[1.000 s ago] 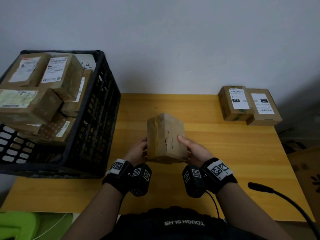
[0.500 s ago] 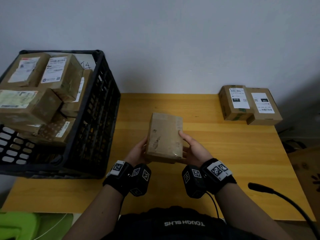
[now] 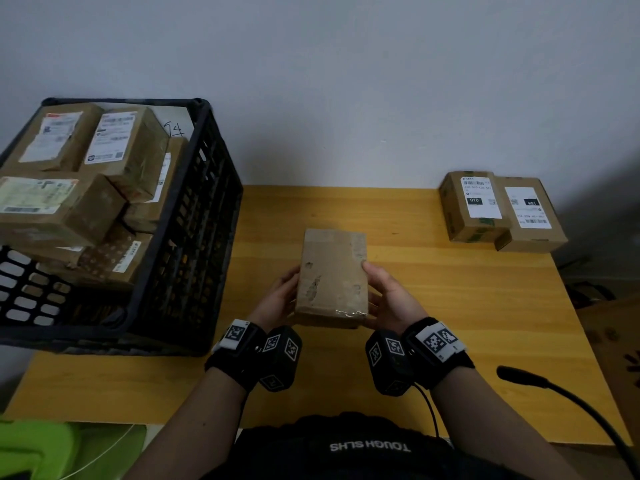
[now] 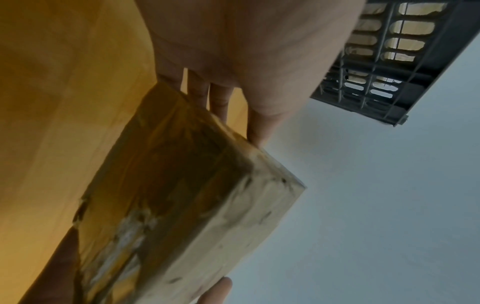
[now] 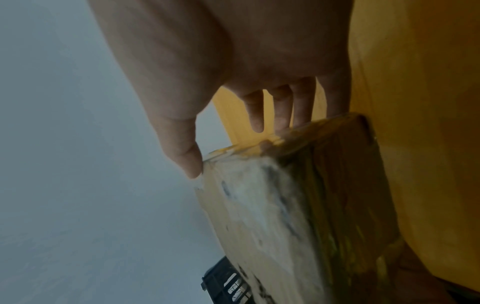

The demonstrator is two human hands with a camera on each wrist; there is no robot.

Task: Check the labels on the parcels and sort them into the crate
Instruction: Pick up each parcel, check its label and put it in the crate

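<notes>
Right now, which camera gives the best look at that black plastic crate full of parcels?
The head view: the black plastic crate shows nearly whole on the table's left, with labelled brown parcels piled inside. The left wrist view catches only a slotted piece of its wall, and the right wrist view just a small corner at the bottom.

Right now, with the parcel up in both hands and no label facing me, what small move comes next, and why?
Probably turn the parcel over between the left hand and right hand. The face toward the head camera shows only bare, scuffed cardboard and tape, so the label likely sits on a hidden side and must be read before the parcel goes into the crate.
</notes>
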